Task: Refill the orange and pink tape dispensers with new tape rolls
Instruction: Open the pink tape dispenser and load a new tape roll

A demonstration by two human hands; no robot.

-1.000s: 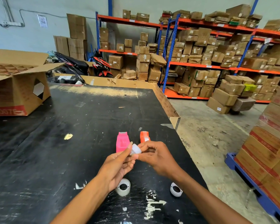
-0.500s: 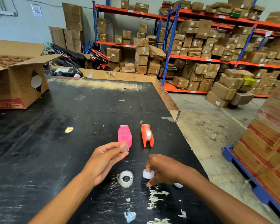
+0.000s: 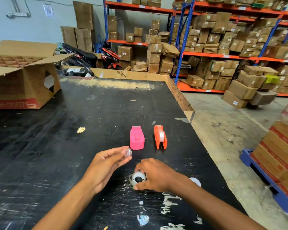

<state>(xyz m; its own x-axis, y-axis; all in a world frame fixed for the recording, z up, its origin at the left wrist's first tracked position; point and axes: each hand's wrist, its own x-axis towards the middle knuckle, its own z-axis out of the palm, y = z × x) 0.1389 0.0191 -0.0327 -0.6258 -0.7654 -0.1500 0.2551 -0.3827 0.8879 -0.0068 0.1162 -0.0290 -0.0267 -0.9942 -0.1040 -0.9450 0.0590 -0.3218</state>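
The pink tape dispenser (image 3: 136, 138) lies on the black table (image 3: 73, 146), with the orange tape dispenser (image 3: 160, 136) just right of it; a clear roll sits inside the orange one. My left hand (image 3: 106, 165) hovers just in front of the pink dispenser, pinching a small clear spool piece (image 3: 128, 152) between thumb and fingertips. Nearer to me, my right hand (image 3: 155, 176) has its fingers around a clear tape roll (image 3: 138, 179) that rests flat on the table. A white roll piece (image 3: 195, 181) lies right of my right wrist.
An open cardboard box (image 3: 23, 83) stands at the table's far left. The table's right edge (image 3: 191, 113) drops to a concrete floor. A blue pallet with stacked cartons (image 3: 276, 163) is at the right, and shelving full of boxes stands behind.
My hands came apart. The right hand dropped to the table, then shifted left onto the clear tape roll. The left hand kept the small clear piece and stayed near the pink dispenser.
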